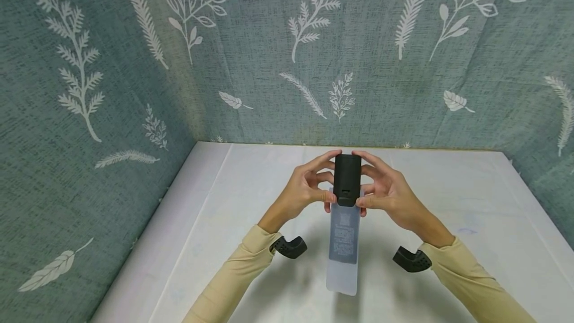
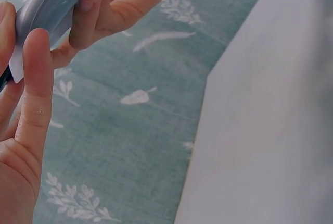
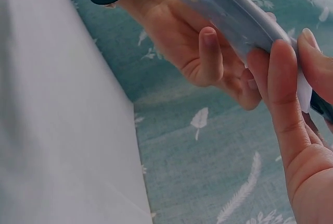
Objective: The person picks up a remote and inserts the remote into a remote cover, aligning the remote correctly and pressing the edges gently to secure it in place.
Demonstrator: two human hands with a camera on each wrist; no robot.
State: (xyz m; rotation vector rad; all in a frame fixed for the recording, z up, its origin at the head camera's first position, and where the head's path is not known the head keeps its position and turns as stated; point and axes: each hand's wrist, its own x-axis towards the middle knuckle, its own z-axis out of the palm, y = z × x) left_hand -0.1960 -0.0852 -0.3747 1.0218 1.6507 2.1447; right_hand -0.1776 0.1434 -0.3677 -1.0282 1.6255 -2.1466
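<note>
A black case [image 1: 347, 178] is held upright above the worktop [image 1: 251, 283], near its far edge and a little right of the middle of the head view. Behind the case a translucent plastic strip [image 1: 342, 278] is held with it, its long lower part hanging toward the near side; a bluish section with pale print, too small to be read, can be seen in it.

The case's left edge is grasped by the left hand [image 1: 307, 186]: the index finger is stretched to the upper corner, the thumb is pressed at the lower one, and the other fingers are bent in behind. The right edge is grasped by the right hand [image 1: 385, 191] in a nearly mirrored pose. Neither grip is released; the case is pinched between the two. In both wrist views the strip is touched by fingers from the side turned away from the head camera.

Both forearms are angled inward from the near side, covered by beige sleeves [image 1: 239, 275] up to the wrists. At each wrist a black bracket [image 1: 290, 247] is worn. The white worktop is bordered by teal cloth [image 1: 260, 103] patterned with pale leaves.
</note>
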